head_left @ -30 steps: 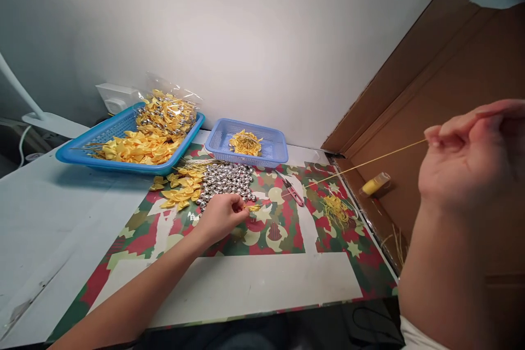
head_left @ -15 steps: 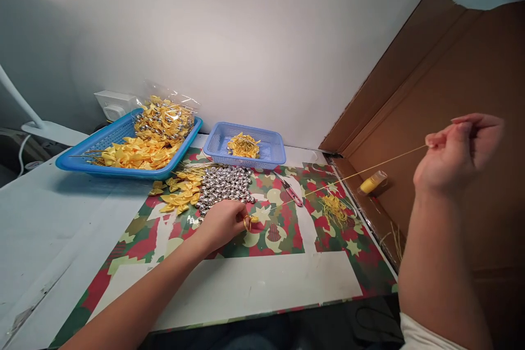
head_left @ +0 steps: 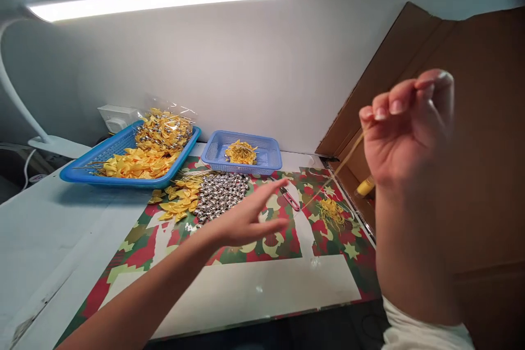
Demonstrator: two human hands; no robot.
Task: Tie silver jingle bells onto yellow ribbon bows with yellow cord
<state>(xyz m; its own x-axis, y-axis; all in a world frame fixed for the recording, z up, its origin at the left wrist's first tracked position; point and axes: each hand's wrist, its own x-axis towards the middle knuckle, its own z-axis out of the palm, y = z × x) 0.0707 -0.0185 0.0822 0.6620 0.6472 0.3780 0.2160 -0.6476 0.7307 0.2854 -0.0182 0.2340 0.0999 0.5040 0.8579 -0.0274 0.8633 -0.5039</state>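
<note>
Head view, left grip (head_left: 241, 225) wide before silver beads (head_left: 221, 194), right grip (head_left: 404, 134) around yellow thread (head_left: 348, 154), pink snips (head_left: 290, 198) near, blue baskets (head_left: 118, 182) behind.

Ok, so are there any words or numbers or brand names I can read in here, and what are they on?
No word, label, brand or number can be read.
White marks, maybe letters, on the patterned table covering beside the silver beads: too small and blurred to read.
Pink snips: I can't make out any lettering.
</note>
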